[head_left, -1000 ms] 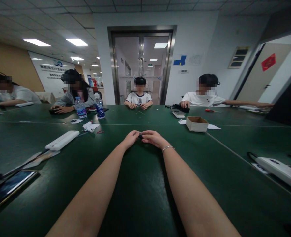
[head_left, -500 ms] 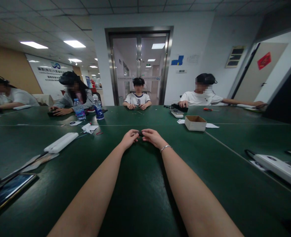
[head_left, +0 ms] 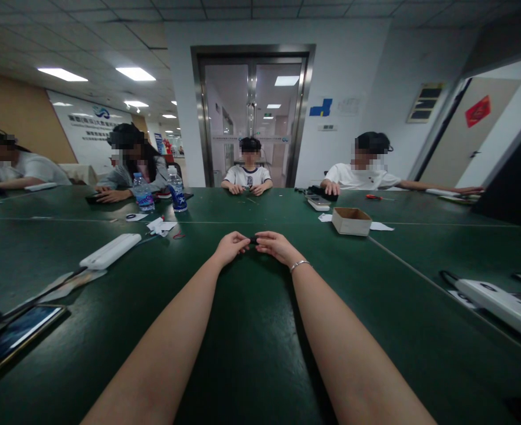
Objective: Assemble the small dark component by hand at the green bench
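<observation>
Both my arms stretch forward over the dark green table [head_left: 251, 330]. Between my hands is a small black object [head_left: 254, 240], too small and too covered by fingers to name. My left hand [head_left: 232, 248] pinches its left end between thumb and fingers. On its other end, my right hand [head_left: 278, 245], with a silver bracelet [head_left: 299, 265] at the wrist, is closed in a similar pinch. The two hands are close together, their fingertips nearly meeting around the object.
To the left lie a white power strip [head_left: 112, 251], a phone [head_left: 19, 336] and crumpled paper [head_left: 160, 226]. Two water bottles [head_left: 177, 192] stand farther back. An open box [head_left: 351, 221] and another power strip [head_left: 501, 304] are on the right. Several people sit around the table.
My hands stay almost in place, and slightly more of the black object shows between the fingertips. The view has shifted a little.
</observation>
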Action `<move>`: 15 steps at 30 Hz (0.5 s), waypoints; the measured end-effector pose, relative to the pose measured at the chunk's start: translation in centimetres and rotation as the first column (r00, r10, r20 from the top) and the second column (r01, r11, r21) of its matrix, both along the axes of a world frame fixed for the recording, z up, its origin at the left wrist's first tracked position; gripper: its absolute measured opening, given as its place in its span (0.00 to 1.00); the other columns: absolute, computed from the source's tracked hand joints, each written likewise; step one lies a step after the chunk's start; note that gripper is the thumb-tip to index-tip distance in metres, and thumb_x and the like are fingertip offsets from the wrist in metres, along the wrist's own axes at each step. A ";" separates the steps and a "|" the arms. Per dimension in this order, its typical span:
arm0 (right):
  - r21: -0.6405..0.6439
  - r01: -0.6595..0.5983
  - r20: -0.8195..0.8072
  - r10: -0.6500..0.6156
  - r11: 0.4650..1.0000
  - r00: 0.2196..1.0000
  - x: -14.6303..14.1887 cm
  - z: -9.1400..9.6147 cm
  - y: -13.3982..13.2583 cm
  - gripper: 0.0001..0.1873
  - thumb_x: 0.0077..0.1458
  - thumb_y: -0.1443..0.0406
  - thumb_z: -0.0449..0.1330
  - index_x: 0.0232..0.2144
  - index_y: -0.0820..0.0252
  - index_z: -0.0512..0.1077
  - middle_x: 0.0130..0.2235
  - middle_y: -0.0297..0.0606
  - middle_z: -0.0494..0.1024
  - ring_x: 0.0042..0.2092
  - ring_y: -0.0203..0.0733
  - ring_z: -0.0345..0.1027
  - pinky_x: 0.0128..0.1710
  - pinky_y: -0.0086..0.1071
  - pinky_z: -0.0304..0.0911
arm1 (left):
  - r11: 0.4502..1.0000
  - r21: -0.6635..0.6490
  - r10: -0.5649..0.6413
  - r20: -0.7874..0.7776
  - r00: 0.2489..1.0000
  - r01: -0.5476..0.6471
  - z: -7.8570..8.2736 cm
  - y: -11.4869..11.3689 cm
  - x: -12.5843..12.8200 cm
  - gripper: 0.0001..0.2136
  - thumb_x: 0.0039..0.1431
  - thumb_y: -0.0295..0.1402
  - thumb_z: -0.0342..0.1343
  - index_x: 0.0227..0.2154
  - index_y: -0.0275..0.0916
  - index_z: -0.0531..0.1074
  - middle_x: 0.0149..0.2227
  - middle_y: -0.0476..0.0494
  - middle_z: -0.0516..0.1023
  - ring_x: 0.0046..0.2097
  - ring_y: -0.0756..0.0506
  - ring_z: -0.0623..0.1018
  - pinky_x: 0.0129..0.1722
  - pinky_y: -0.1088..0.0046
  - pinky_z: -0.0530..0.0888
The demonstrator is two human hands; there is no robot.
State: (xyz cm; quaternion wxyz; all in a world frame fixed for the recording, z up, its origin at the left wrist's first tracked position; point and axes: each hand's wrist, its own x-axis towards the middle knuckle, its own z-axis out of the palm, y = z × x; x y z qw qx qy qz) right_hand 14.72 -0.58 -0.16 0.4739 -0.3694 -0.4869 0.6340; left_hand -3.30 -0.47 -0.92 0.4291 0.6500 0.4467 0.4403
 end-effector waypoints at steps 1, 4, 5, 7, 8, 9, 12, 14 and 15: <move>0.002 -0.005 0.000 0.005 1.000 1.000 0.0 0.0 0.0 0.11 0.49 0.78 0.60 0.37 0.68 0.71 0.31 0.40 0.76 0.28 0.34 0.73 0.32 0.26 0.72 | 1.000 0.000 0.005 -0.008 1.000 -0.005 0.0 0.0 -0.1 0.12 0.48 0.39 0.58 0.29 0.34 0.67 0.25 0.45 0.74 0.24 0.52 0.70 0.25 0.76 0.65; 0.005 -0.018 0.001 0.018 1.000 1.000 0.1 -0.1 0.1 0.12 0.50 0.79 0.59 0.38 0.68 0.70 0.31 0.40 0.76 0.28 0.34 0.73 0.32 0.26 0.71 | 1.000 0.007 0.019 -0.014 1.000 -0.019 0.0 0.1 -0.2 0.13 0.47 0.40 0.59 0.29 0.34 0.68 0.24 0.46 0.74 0.24 0.52 0.70 0.25 0.76 0.65; 0.005 -0.023 0.002 0.023 1.000 1.000 0.1 -0.1 0.1 0.12 0.50 0.79 0.59 0.38 0.68 0.70 0.31 0.39 0.75 0.28 0.34 0.73 0.32 0.26 0.71 | 1.000 0.010 0.020 -0.010 1.000 -0.020 0.0 0.1 -0.2 0.13 0.47 0.40 0.59 0.29 0.34 0.69 0.24 0.46 0.74 0.24 0.52 0.69 0.25 0.76 0.65; 0.004 -0.029 0.005 0.029 1.000 1.000 0.1 0.0 0.1 0.12 0.50 0.79 0.59 0.38 0.68 0.70 0.31 0.40 0.75 0.29 0.34 0.73 0.33 0.26 0.71 | 1.000 0.012 0.022 0.000 1.000 -0.022 0.0 0.1 -0.2 0.14 0.47 0.40 0.59 0.30 0.33 0.70 0.24 0.46 0.74 0.25 0.52 0.69 0.25 0.76 0.65; 0.004 -0.030 0.007 0.030 1.000 1.000 0.1 0.0 0.0 0.12 0.50 0.79 0.59 0.38 0.68 0.70 0.31 0.40 0.75 0.29 0.34 0.73 0.33 0.27 0.71 | 1.000 0.010 0.025 0.001 1.000 -0.025 0.1 0.0 -0.2 0.14 0.47 0.41 0.59 0.30 0.33 0.70 0.24 0.46 0.74 0.25 0.52 0.69 0.25 0.76 0.65; 0.003 -0.031 0.009 0.031 1.000 0.999 0.1 0.0 0.0 0.12 0.50 0.79 0.59 0.38 0.68 0.70 0.31 0.40 0.75 0.29 0.34 0.73 0.33 0.27 0.72 | 1.000 0.007 0.030 -0.001 1.000 -0.030 0.2 0.0 -0.2 0.14 0.47 0.41 0.59 0.30 0.33 0.71 0.24 0.46 0.74 0.25 0.52 0.69 0.25 0.76 0.65; 0.002 -0.036 0.016 0.036 0.999 0.999 0.1 0.1 0.0 0.12 0.50 0.79 0.60 0.38 0.67 0.70 0.31 0.40 0.75 0.29 0.34 0.73 0.32 0.26 0.72 | 0.999 -0.009 0.046 -0.013 0.999 -0.046 0.4 -0.2 -0.1 0.15 0.47 0.41 0.59 0.30 0.33 0.71 0.24 0.46 0.74 0.25 0.52 0.69 0.25 0.75 0.65; 0.001 -0.039 0.018 0.039 0.999 0.999 0.1 0.1 0.0 0.12 0.50 0.79 0.59 0.38 0.68 0.70 0.31 0.40 0.75 0.29 0.34 0.73 0.31 0.25 0.72 | 0.998 -0.018 0.051 -0.024 0.998 -0.052 0.6 -0.4 -0.1 0.14 0.47 0.41 0.59 0.30 0.32 0.71 0.24 0.46 0.74 0.25 0.52 0.69 0.25 0.75 0.65; 0.001 -0.042 0.017 0.042 0.999 0.999 0.2 0.1 0.0 0.12 0.51 0.79 0.59 0.38 0.68 0.70 0.31 0.39 0.75 0.28 0.34 0.73 0.31 0.25 0.72 | 0.998 -0.022 0.051 -0.031 0.998 -0.052 0.6 -0.4 -0.1 0.14 0.47 0.41 0.59 0.30 0.32 0.71 0.24 0.46 0.74 0.25 0.52 0.69 0.26 0.75 0.65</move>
